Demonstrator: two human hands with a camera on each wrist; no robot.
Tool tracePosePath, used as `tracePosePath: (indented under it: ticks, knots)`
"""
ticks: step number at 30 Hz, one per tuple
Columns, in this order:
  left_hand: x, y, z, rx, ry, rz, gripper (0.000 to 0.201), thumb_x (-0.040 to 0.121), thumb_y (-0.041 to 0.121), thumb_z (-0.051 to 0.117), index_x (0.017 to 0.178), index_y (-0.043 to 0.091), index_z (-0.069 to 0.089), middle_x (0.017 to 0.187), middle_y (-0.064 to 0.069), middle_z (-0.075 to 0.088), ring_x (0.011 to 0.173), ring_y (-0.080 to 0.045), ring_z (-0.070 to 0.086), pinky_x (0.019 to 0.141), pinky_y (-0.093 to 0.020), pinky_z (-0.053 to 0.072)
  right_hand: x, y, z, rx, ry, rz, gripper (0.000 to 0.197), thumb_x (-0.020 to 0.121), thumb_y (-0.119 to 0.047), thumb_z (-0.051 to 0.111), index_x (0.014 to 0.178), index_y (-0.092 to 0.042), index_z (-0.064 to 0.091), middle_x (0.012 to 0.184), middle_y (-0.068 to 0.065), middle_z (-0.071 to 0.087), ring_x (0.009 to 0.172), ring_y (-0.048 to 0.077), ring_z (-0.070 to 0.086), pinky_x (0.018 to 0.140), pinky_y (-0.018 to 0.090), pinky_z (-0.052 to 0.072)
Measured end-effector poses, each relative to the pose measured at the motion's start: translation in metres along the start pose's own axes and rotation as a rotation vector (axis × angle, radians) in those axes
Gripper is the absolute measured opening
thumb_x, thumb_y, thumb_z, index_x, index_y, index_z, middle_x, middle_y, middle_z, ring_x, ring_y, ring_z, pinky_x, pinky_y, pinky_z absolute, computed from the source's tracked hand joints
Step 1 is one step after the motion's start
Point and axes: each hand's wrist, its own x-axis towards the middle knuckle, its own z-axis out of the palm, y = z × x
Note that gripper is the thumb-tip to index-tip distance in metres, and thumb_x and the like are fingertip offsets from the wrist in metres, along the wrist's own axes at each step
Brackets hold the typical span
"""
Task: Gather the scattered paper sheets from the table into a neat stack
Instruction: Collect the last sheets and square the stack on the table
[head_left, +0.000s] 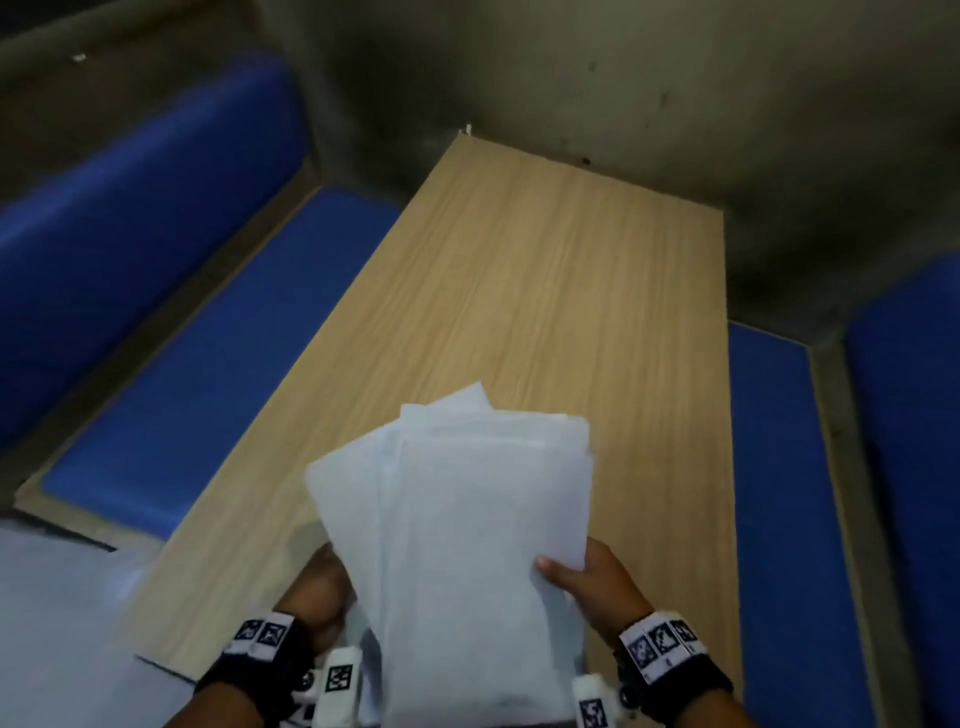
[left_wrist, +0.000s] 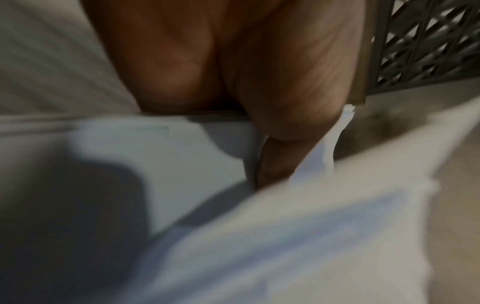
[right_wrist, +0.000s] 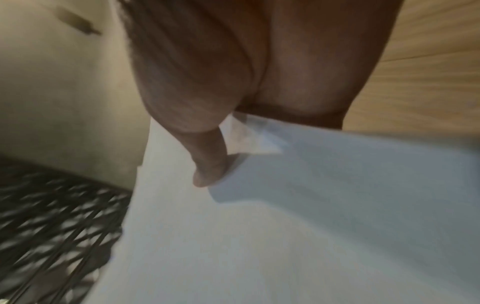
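Several white paper sheets (head_left: 457, 525) are held up as a loose, fanned bundle above the near end of the wooden table (head_left: 545, 291). My left hand (head_left: 322, 587) grips the bundle's lower left edge, fingers hidden behind the paper. My right hand (head_left: 592, 577) pinches the lower right edge, thumb on top. In the left wrist view the left hand (left_wrist: 270, 156) has its thumb pressed against the sheets (left_wrist: 311, 236). In the right wrist view the right hand (right_wrist: 207, 164) lays its thumb on the top sheet (right_wrist: 285, 226). The sheets' top corners are uneven.
Blue padded benches run along both sides of the table, one at the left (head_left: 208, 364) and one at the right (head_left: 779, 493). A grey wall (head_left: 623, 78) closes the far end. A dark lattice screen (left_wrist: 428, 41) shows in the wrist views.
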Motion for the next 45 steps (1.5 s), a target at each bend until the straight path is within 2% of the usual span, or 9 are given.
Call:
tracePosePath:
  ticks: [4, 9, 16, 21, 24, 27, 29, 37, 45]
  knots:
    - [0.000, -0.018, 0.037, 0.021, -0.124, -0.011, 0.038, 0.091, 0.008, 0.063, 0.126, -0.006, 0.060, 0.103, -0.024, 0.071, 0.091, -0.039, 0.069, 0.087, -0.053, 0.055, -0.001, 0.039, 0.010, 0.117, 0.137, 0.153, 0.092, 0.049, -0.057, 0.087, 0.126, -0.023, 0.051, 0.115, -0.016, 0.063, 0.117, 0.015, 0.053, 0.108, 0.035, 0.034]
    - [-0.002, -0.030, 0.055, -0.162, -0.229, -0.161, 0.081, 0.078, 0.080, 0.049, 0.120, 0.014, 0.073, 0.122, -0.023, 0.070, 0.116, -0.044, 0.064, 0.099, -0.058, 0.048, -0.020, 0.072, 0.021, 0.001, 0.192, 0.196, 0.118, 0.040, -0.058, 0.086, 0.141, -0.021, 0.037, 0.136, -0.004, 0.050, 0.123, 0.016, 0.047, 0.111, 0.037, 0.033]
    - [-0.004, -0.023, 0.074, 0.381, -0.048, 0.343, 0.055, 0.077, 0.030, 0.080, 0.127, 0.028, 0.059, 0.115, 0.004, 0.074, 0.103, -0.016, 0.071, 0.081, -0.026, 0.054, -0.029, 0.063, 0.024, -0.077, 0.391, 0.018, 0.083, 0.084, -0.015, 0.073, 0.150, -0.017, 0.024, 0.141, -0.015, 0.032, 0.136, 0.013, 0.035, 0.115, 0.028, 0.019]
    - [-0.034, 0.023, 0.091, 0.355, 0.081, 0.512, 0.025, 0.082, 0.035, 0.077, 0.101, 0.023, 0.067, 0.097, 0.020, 0.071, 0.091, -0.001, 0.065, 0.081, -0.023, 0.046, -0.037, 0.015, 0.002, 0.074, 0.425, -0.290, 0.056, 0.084, -0.015, 0.073, 0.129, -0.038, 0.049, 0.118, -0.028, 0.064, 0.113, -0.005, 0.058, 0.085, 0.004, 0.046]
    - [-0.044, 0.041, 0.094, 0.290, 0.038, 0.619, 0.036, 0.076, 0.026, 0.083, 0.101, 0.040, 0.061, 0.085, 0.038, 0.070, 0.084, 0.020, 0.063, 0.081, -0.019, 0.051, -0.038, 0.008, -0.005, 0.028, 0.487, -0.315, 0.058, 0.067, -0.036, 0.082, 0.115, -0.045, 0.051, 0.114, -0.020, 0.064, 0.107, 0.000, 0.060, 0.085, 0.014, 0.051]
    - [-0.049, 0.050, 0.094, 0.231, -0.042, 0.674, 0.043, 0.071, 0.031, 0.086, 0.109, 0.032, 0.066, 0.101, 0.014, 0.077, 0.095, -0.002, 0.072, 0.085, -0.032, 0.057, -0.039, 0.006, -0.008, 0.087, 0.493, -0.275, 0.070, 0.048, -0.060, 0.085, 0.107, -0.051, 0.049, 0.104, -0.015, 0.066, 0.098, 0.004, 0.062, 0.087, 0.036, 0.055]
    - [-0.052, 0.052, 0.093, 0.186, -0.063, 0.724, 0.046, 0.067, 0.027, 0.087, 0.107, 0.022, 0.066, 0.102, -0.004, 0.076, 0.096, -0.018, 0.073, 0.084, -0.042, 0.058, -0.041, 0.003, -0.010, 0.106, 0.493, -0.341, 0.069, 0.053, -0.041, 0.091, 0.108, -0.050, 0.050, 0.105, -0.013, 0.066, 0.099, 0.006, 0.063, 0.085, 0.039, 0.056]
    - [-0.069, 0.062, 0.108, 0.042, 0.064, 0.912, 0.049, 0.078, 0.062, 0.052, 0.096, 0.019, 0.065, 0.095, 0.003, 0.068, 0.089, -0.009, 0.062, 0.076, -0.023, 0.046, -0.047, -0.039, 0.002, 0.395, 0.618, -0.520, 0.057, 0.065, -0.057, 0.066, 0.100, -0.014, 0.055, 0.092, 0.004, 0.059, 0.076, 0.008, 0.062, 0.058, 0.023, 0.052]
    - [-0.071, 0.072, 0.129, 0.038, 0.210, 0.813, 0.015, 0.090, 0.036, 0.064, 0.092, 0.021, 0.058, 0.095, 0.006, 0.063, 0.085, -0.003, 0.056, 0.071, -0.027, 0.039, -0.039, -0.052, 0.014, 0.211, 0.912, -0.429, 0.020, 0.085, -0.032, 0.070, 0.083, -0.019, 0.055, 0.080, -0.002, 0.060, 0.072, 0.006, 0.058, 0.063, 0.035, 0.048]
